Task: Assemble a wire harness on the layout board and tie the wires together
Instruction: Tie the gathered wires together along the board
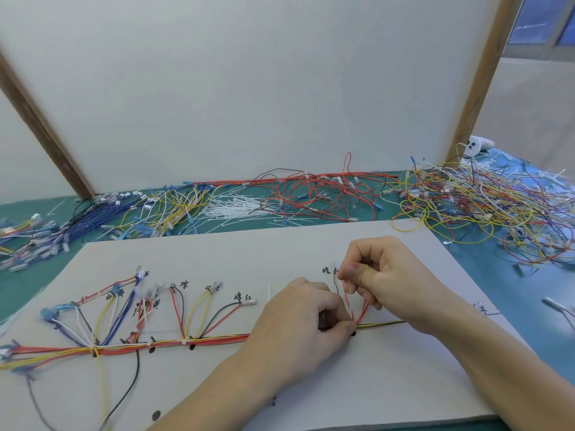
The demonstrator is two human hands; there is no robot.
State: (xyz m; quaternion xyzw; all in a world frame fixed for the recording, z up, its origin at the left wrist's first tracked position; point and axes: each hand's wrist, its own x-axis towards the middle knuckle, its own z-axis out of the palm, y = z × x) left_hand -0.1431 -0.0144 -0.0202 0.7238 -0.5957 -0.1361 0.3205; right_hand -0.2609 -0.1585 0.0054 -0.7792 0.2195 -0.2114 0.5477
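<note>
Your wire harness (199,340) runs red and yellow along the layout board (311,244), branches fanning up to labelled spots. Your left hand (298,325) pinches the trunk; your right hand (382,275) pinches what looks like a small connector. Bare board lies toward its near edge.

At your twelve o'clock, a tall white panel (249,88) stands upright, framed by wooden posts (43,126). A green table mat (529,293) lies beneath. At two o'clock, a small white device (477,145) rests beside a blue-tinted window (541,20).
</note>
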